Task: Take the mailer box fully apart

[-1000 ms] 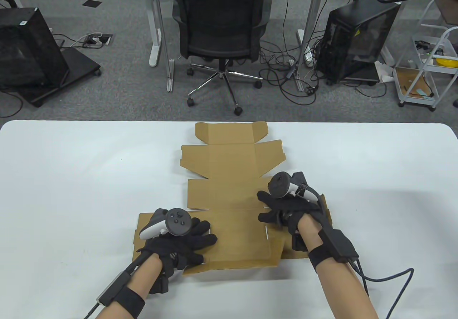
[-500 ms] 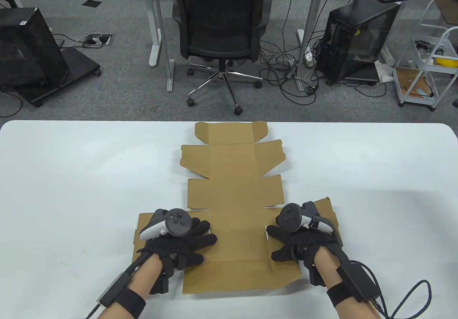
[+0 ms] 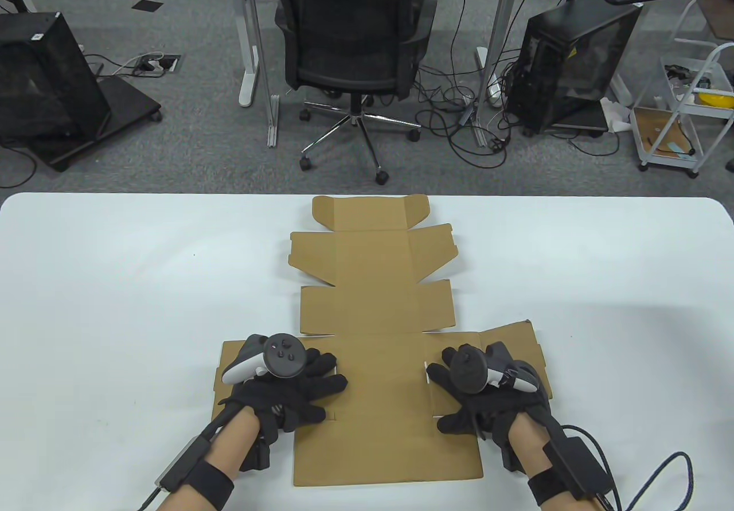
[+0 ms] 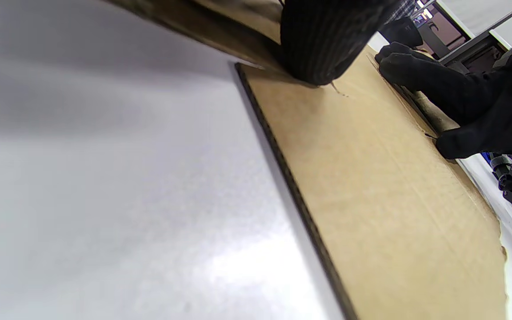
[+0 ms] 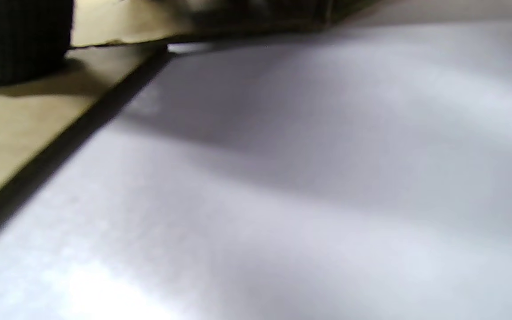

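The brown cardboard mailer box (image 3: 378, 304) lies unfolded and nearly flat in the middle of the white table (image 3: 114, 304). My left hand (image 3: 298, 387) rests palm down with fingers spread on the box's near left panel. My right hand (image 3: 459, 396) rests palm down with fingers spread on the near right panel; the side flap (image 3: 516, 339) beyond it stands slightly raised. In the left wrist view the cardboard (image 4: 371, 200) lies flat, with my right hand (image 4: 442, 102) pressing at its far side. In the right wrist view a cardboard edge (image 5: 16, 133) shows at the left.
The white table extends bare to both sides of the box. Beyond its far edge are an office chair (image 3: 355, 46), desk legs, cables, and black computer cases (image 3: 573, 58) on the floor.
My right hand moved from the middle of the box toward me and pressed the near right panel down flat. The near front flap has flattened out. My left hand stayed still.
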Demonstrator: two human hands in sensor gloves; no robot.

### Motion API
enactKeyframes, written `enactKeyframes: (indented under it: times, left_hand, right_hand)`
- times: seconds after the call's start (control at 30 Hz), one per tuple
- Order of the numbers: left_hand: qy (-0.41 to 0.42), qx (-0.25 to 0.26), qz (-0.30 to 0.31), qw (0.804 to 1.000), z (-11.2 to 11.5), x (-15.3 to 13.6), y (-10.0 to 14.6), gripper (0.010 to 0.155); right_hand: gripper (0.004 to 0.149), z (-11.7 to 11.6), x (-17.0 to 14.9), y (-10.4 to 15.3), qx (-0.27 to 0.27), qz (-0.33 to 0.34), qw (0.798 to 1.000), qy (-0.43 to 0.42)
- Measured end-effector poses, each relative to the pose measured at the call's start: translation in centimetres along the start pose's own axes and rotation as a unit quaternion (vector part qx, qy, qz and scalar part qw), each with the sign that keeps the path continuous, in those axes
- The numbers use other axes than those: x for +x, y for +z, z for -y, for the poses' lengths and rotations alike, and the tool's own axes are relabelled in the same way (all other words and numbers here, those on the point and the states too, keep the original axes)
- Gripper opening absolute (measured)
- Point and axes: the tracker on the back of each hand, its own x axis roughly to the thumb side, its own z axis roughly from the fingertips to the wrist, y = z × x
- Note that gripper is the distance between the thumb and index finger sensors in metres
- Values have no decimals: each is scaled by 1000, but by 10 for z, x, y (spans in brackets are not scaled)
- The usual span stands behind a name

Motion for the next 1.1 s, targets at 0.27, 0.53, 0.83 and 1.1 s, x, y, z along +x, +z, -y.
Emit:
enactKeyframes:
  times: [0.27,0.53,0.83,1.1]
  left_hand:
    - [-27,25,3,999,-2,1,5,63]
    - [-33,213,67,974,-28,16,46,66]
    - [-2,393,82,916,-58,8,104,71]
    - [30,434,48,899,-63,-22,114,73]
  right_hand:
    - [90,8,7,2,-13,2,1000,3]
    - [82,36,25,16,-146,5,989,7]
    - [78,54,8,63,-373,13,928,-21]
    - [82,57,-36,77,-433,-42,897,-82]
